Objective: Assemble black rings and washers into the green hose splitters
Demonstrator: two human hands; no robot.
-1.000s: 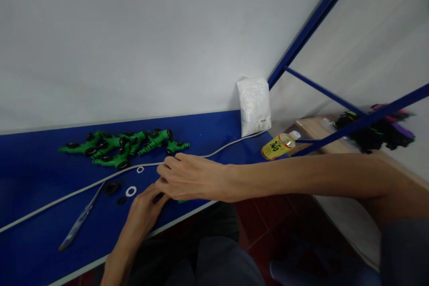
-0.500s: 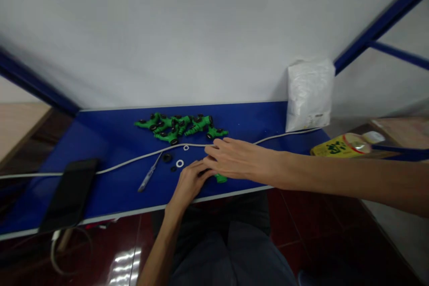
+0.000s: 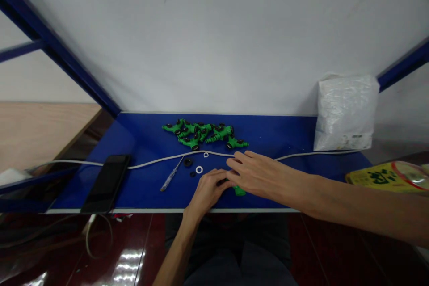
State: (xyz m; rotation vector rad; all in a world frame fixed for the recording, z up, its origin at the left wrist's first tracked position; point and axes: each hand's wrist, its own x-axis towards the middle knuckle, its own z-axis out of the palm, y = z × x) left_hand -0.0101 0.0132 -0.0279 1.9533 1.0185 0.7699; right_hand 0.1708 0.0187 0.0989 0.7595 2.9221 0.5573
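Observation:
Both of my hands meet low over the front of the blue table. My left hand [image 3: 209, 188] is closed, its fingers curled around a green hose splitter [image 3: 239, 191] that is mostly hidden. From the right, my right hand [image 3: 253, 172] reaches over the same splitter with bent fingers closed on it; only its green lower end shows. Just left of my hands lie a white washer ring [image 3: 199, 170], a smaller white ring [image 3: 205, 155], a black ring [image 3: 188, 162] and a small black piece [image 3: 192, 174]. Beside them is a clear-handled screwdriver [image 3: 171, 175].
Several green hose splitters [image 3: 204, 133] with black knobs are heaped at the back. A white cable [image 3: 161, 159] runs across the table. A black phone [image 3: 106, 183] lies at the left, a white plastic package [image 3: 346, 111] stands at the right, near a yellow-labelled bottle [image 3: 378, 176].
The camera view has shifted, so the whole table sits further right and slightly lower. Both hands stay together at the green splitter, with little visible change in their grip.

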